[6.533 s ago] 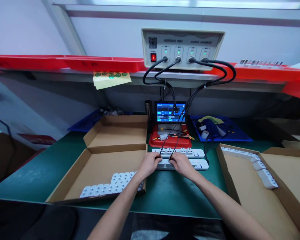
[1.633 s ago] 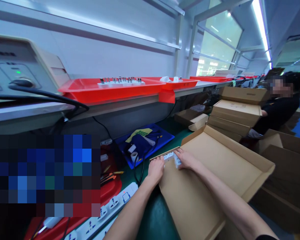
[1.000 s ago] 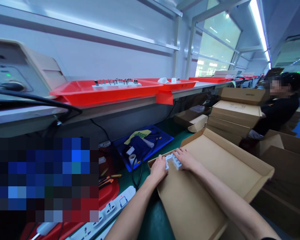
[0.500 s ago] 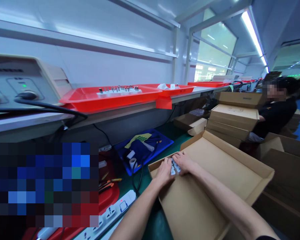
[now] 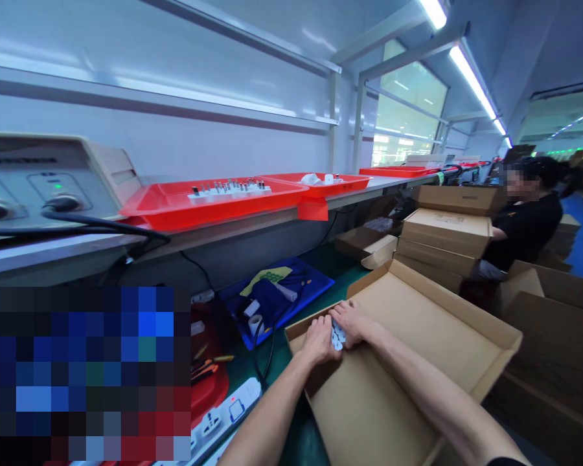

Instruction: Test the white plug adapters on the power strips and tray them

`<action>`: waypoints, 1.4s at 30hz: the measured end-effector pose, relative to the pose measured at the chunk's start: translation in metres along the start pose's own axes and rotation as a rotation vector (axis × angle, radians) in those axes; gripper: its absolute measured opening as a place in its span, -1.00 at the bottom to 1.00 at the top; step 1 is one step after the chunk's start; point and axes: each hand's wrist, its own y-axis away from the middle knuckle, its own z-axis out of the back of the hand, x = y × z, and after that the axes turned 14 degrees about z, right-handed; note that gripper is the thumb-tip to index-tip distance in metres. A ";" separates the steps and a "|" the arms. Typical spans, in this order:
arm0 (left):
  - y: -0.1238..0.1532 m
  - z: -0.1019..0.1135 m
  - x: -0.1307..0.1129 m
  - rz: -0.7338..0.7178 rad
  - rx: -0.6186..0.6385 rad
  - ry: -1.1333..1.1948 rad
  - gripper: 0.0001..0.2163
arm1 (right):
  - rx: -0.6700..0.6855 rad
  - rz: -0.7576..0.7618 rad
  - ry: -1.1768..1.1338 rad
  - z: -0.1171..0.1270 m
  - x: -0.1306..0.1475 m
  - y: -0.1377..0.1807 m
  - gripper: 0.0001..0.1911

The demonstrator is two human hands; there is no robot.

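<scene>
An open cardboard box (image 5: 374,395) lies tilted in front of me, its lid flap (image 5: 427,323) folded out to the right. Inside its far left corner, a cluster of small white parts (image 5: 338,334) shows between my hands. My left hand (image 5: 319,340) presses against the cluster from the left, fingers bent around it. From the right, my right hand (image 5: 348,321) closes on the same parts with curled fingers. My fingers and palms hide most of the cluster, so its full shape cannot be made out.
A blue tray (image 5: 282,294) with cables and a tape roll sits behind the box. A power strip (image 5: 223,414) lies left. Red trays (image 5: 214,200) of small parts line the shelf. Stacked cartons (image 5: 442,233) and a co-worker (image 5: 529,220) are at the right.
Both hands stay at the box's far left corner, with the white parts slightly turned and more covered between them. The view has shifted a little.
</scene>
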 end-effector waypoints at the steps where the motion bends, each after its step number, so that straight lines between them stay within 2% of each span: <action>1: 0.007 0.007 -0.001 -0.006 -0.002 -0.007 -0.17 | -0.013 -0.015 -0.004 0.001 0.003 0.002 -0.08; 4: 0.052 0.026 0.012 -0.064 -0.094 0.051 -0.17 | -0.073 -0.064 -0.026 0.013 0.021 0.016 0.01; 7: 0.131 0.030 0.058 -0.075 -0.273 0.203 -0.15 | -0.173 -0.088 -0.095 0.037 0.061 0.038 0.06; 9: 0.198 0.020 0.099 0.011 -0.364 0.259 -0.19 | -0.269 -0.061 -0.179 0.055 0.104 0.053 0.06; 12: 0.297 -0.008 0.156 0.179 -0.455 0.264 -0.27 | -0.355 0.076 -0.389 0.066 0.189 0.069 0.14; 15: 0.373 -0.037 0.182 0.301 -0.528 0.264 -0.28 | -0.319 0.251 -0.591 0.046 0.275 0.069 0.33; 18: 0.419 -0.051 0.181 0.400 -0.550 0.256 -0.19 | -0.284 0.294 -0.706 0.004 0.333 0.064 0.38; 20: 0.437 -0.053 0.179 0.453 -0.532 0.223 -0.13 | -0.296 0.221 -0.706 -0.025 0.350 0.061 0.33; 22: 0.449 -0.053 0.177 0.501 -0.522 0.188 -0.11 | -0.301 0.139 -0.662 -0.047 0.353 0.062 0.25; 25: 0.459 -0.052 0.175 0.532 -0.521 0.145 -0.06 | -0.268 0.125 -0.597 -0.060 0.347 0.067 0.25; 28: 0.454 -0.046 0.169 0.502 -0.461 0.103 -0.02 | -0.219 0.207 -0.545 -0.050 0.344 0.066 0.21; 32: 0.437 -0.030 0.164 0.496 -0.319 0.031 -0.12 | -0.166 0.256 -0.529 -0.015 0.344 0.052 0.06; 34: 0.434 -0.023 0.164 0.471 -0.360 0.017 -0.12 | -0.251 0.265 -0.571 0.002 0.345 0.049 0.07; 36: 0.434 -0.023 0.163 0.441 -0.487 0.012 -0.09 | -0.441 0.260 -0.606 0.011 0.347 0.050 0.10; 38: 0.436 -0.028 0.162 0.452 -0.596 0.000 -0.08 | -0.613 0.224 -0.604 0.005 0.352 0.053 0.10; 39: 0.436 -0.031 0.161 0.476 -0.601 -0.008 -0.09 | -0.629 0.215 -0.592 -0.002 0.354 0.054 0.08; 40: 0.436 -0.033 0.161 0.508 -0.567 -0.015 -0.09 | -0.581 0.218 -0.576 -0.010 0.356 0.053 0.05; 42: 0.434 -0.030 0.160 0.560 -0.425 -0.015 -0.11 | -0.375 0.250 -0.554 -0.018 0.357 0.048 -0.02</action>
